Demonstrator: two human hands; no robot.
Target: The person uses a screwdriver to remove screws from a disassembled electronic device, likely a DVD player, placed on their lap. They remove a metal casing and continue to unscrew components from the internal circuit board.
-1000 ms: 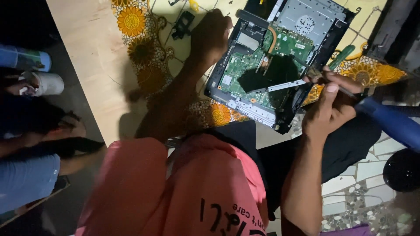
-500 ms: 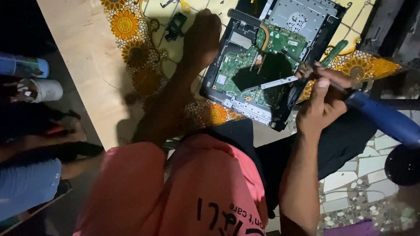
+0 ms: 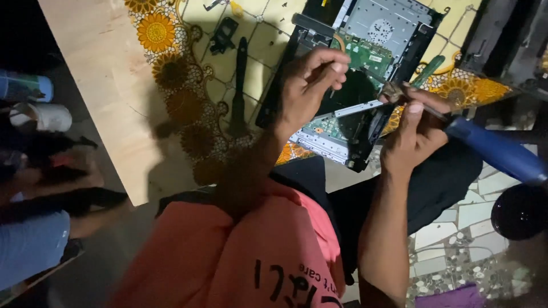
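An opened laptop chassis (image 3: 394, 28) with a green circuit board (image 3: 370, 57) lies on a sunflower-patterned cloth (image 3: 171, 68). My left hand (image 3: 308, 88) hovers over its near left part, thumb and fingers pinched on a small thin dark piece that I cannot identify. My right hand (image 3: 414, 134) is at the chassis's right edge, gripping a blue-handled tool (image 3: 494, 151) whose tip points toward the board. A silvery metal strip (image 3: 357, 108) lies across the chassis between both hands.
A green-handled screwdriver (image 3: 428, 68) lies by the chassis's right side. A long black tool (image 3: 240, 85) and a small black part (image 3: 222, 34) rest on the cloth to the left. The wooden tabletop (image 3: 97, 85) ends near my lap. Another person's limbs (image 3: 51, 199) are at the left.
My left hand lifted off the laptop, where it lay flat, and now pinches its fingers above the board. The right hand with the blue tool stayed at the right edge.
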